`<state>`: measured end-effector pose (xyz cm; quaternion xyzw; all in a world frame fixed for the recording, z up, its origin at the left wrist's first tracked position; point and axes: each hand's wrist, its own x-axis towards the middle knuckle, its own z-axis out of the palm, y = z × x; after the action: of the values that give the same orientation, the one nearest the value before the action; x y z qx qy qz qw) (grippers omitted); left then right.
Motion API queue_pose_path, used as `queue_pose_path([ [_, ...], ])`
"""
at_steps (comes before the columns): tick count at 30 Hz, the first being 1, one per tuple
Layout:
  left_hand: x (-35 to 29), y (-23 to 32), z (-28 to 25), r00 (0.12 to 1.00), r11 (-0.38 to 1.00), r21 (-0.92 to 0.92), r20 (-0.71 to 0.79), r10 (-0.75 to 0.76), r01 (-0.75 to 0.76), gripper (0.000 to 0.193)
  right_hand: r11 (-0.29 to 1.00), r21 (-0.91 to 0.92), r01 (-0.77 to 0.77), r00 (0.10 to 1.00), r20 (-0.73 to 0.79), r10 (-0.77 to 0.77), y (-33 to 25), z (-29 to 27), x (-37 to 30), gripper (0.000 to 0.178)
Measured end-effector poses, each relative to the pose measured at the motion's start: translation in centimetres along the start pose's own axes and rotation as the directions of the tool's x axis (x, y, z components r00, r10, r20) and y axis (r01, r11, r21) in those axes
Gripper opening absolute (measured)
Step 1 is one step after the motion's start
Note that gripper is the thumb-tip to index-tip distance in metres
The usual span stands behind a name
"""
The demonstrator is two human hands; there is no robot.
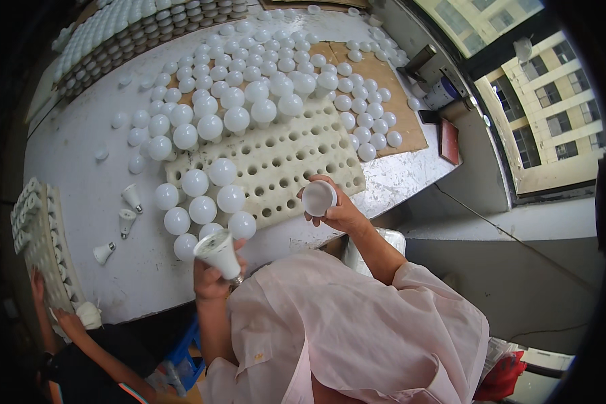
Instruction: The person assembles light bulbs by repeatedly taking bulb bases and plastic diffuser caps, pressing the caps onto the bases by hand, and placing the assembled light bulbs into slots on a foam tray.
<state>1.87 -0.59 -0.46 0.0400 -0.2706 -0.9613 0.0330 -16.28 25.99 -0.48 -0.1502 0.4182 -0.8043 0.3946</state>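
My left hand (211, 281) is closed round a white LED bulb body (217, 253), its screw base pointing down toward me and its wide end up. In my right hand (345, 214) is a white bulb cover (318, 198), gripped by its sides with the round opening turned upward. Both hands are at the table's near edge, apart from each other. Just beyond them lies a cream foam tray (296, 161) with rows of holes. Several round-topped white bulbs (202, 210) stand at its left front corner, close to my left hand; more line its far edge.
Many loose white covers (359, 106) cover brown cardboard (411, 128) and the white table (81, 195). Three bulb bodies (104, 253) lie at the left. Another person's hands (67, 320) are by a second foam tray (47, 236). Stacked bulb parts (135, 34) stand far left; a window wall (478, 155) borders the right.
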Motion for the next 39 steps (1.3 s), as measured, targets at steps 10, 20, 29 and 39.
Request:
queue_pose_path([
  [10,1.8,-2.9,2.4,0.968,0.946,0.212,0.002,-0.252,0.246,0.057,0.973,0.153,-0.175,0.974,0.174,0.147,3.6,4.5,3.1,0.079],
  [20,1.4,-2.9,1.4,0.972,0.959,0.165,0.016,-0.236,0.230,0.059,0.972,0.132,-0.193,0.969,0.181,0.168,4.5,5.1,3.2,0.081],
  [29,1.0,-2.7,0.6,0.960,0.949,0.157,0.019,-0.280,0.274,0.057,0.974,0.102,-0.202,0.967,0.178,0.182,4.8,5.3,3.2,0.080],
  [39,0.5,-2.1,0.6,0.954,0.933,0.205,-0.028,-0.297,0.296,0.042,0.979,-0.166,-0.116,0.971,0.190,0.147,4.1,5.7,3.5,0.079],
])
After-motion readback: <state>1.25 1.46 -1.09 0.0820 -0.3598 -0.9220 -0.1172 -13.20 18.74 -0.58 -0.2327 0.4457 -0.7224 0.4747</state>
